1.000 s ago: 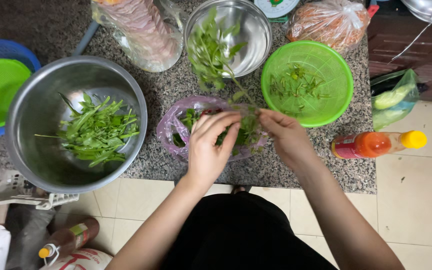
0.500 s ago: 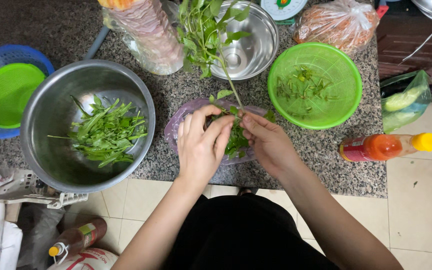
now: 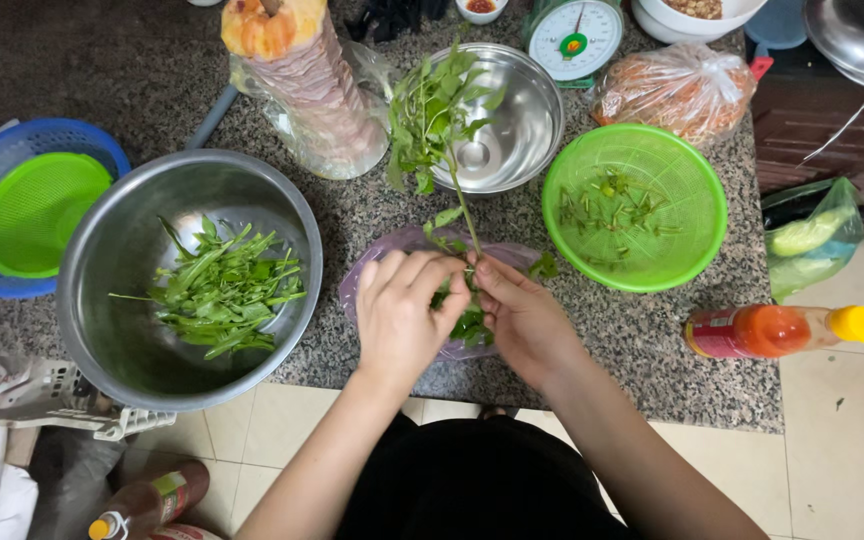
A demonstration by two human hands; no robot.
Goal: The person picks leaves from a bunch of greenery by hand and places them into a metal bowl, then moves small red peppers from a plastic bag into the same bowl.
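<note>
1. Left hand [image 3: 404, 318] is pinching the lower stem of a leafy green sprig [image 3: 439, 120], fingers closed around it just above a thin purple plastic bag [image 3: 392, 262] lying on the table [image 3: 652, 350].
2. Right hand [image 3: 524, 322] is gripping the same stem right beside the left, fingertips closed and touching it; the two hands are meeting over the bag.
3. The sprig is standing nearly upright from the hands, its leafy top reaching over the rim of an empty small steel bowl [image 3: 522, 130] behind it.
4. For clean picking, in my judgement, one hand should be holding the stem steady close to the joint while the other is nipping with the fingertips, so that tender leaves are not being bruised or torn.
5. Picked greens [image 3: 222, 290] are lying in a large steel bowl [image 3: 102, 330] to the left; its surface is smooth, round and reflective.
6. Short stem pieces [image 3: 607, 210] are lying scattered in a green plastic colander [image 3: 692, 200] to the right, a shallow, round, finely perforated basket.
7. The table is speckled grey stone, hard and polished.
8. A second green strainer is sitting inside a blue basket [image 3: 12, 140] at the far left.
9. An orange sauce bottle [image 3: 777, 330] with a yellow cap is lying on its side at the table's right edge.
10. A dial kitchen scale [image 3: 574, 38] is standing at the back.
</note>
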